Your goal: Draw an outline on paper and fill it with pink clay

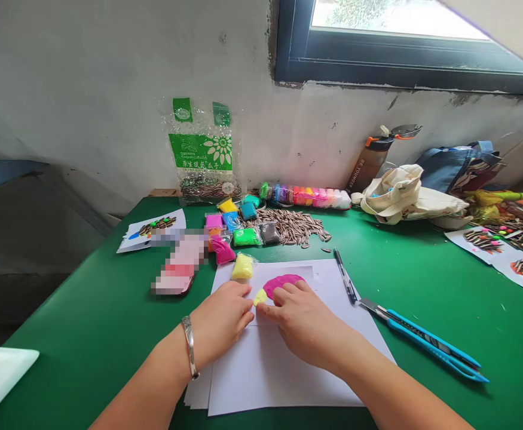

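Observation:
Both hands rest on a stack of white paper [288,364] on the green table [422,286]. My left hand [223,316] and my right hand [303,319] meet at a small lump of yellow clay [260,296], fingertips pinched on it from both sides. The lump touches the left edge of a flat magenta clay patch [283,283] pressed onto the paper. A silver bangle [190,346] circles my left wrist. A yellow clay packet [242,266] lies just beyond my left hand.
Several coloured clay packets [229,230], a heap of sunflower seeds [297,226] and a seed bag [202,155] sit by the wall. A pen [345,278] and blue scissors [427,340] lie to the right. A cloth bag [404,194], a bottle [371,161] and seed pictures [503,251] stand far right.

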`<state>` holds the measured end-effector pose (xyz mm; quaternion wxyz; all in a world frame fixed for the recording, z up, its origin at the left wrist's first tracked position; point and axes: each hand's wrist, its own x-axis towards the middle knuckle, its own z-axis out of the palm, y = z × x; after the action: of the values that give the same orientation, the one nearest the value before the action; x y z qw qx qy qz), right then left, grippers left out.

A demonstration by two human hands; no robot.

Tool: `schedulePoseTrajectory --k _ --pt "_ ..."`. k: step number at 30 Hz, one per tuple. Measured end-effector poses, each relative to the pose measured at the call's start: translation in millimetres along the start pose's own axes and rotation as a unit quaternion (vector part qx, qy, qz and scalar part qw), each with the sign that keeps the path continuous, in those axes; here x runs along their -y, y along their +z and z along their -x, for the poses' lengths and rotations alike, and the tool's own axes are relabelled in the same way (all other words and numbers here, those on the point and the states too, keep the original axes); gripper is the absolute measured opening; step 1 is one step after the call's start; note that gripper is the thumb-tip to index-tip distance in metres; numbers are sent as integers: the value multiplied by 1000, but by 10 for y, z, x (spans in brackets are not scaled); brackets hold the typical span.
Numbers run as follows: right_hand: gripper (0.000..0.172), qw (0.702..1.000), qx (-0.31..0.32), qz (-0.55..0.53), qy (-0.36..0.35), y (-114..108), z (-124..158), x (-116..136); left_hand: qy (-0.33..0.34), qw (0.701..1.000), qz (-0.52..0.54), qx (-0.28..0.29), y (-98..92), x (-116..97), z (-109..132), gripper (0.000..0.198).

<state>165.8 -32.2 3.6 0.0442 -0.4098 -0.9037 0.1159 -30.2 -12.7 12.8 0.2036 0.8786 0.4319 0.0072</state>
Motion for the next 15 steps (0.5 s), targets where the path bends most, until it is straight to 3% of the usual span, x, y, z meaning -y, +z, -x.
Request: schedulePoseTrajectory --k 4,9,11,15 --pt "38 999 -24 -23 27 -71 -3 -94 -3 1000 0 5 -20 -11 2 26" --pt "36 982 -101 -5 162 -157 12 -387 -10 1000 -2 11 -37 -28 -9 26" --pt "35 973 -105 1 205 -146 12 -490 -14 1000 -1 2 -33 -28 -17 20" --pt "32 970 -85 13 226 -78 -2 -603 -7 1000 4 -11 -6 -15 -36 20"
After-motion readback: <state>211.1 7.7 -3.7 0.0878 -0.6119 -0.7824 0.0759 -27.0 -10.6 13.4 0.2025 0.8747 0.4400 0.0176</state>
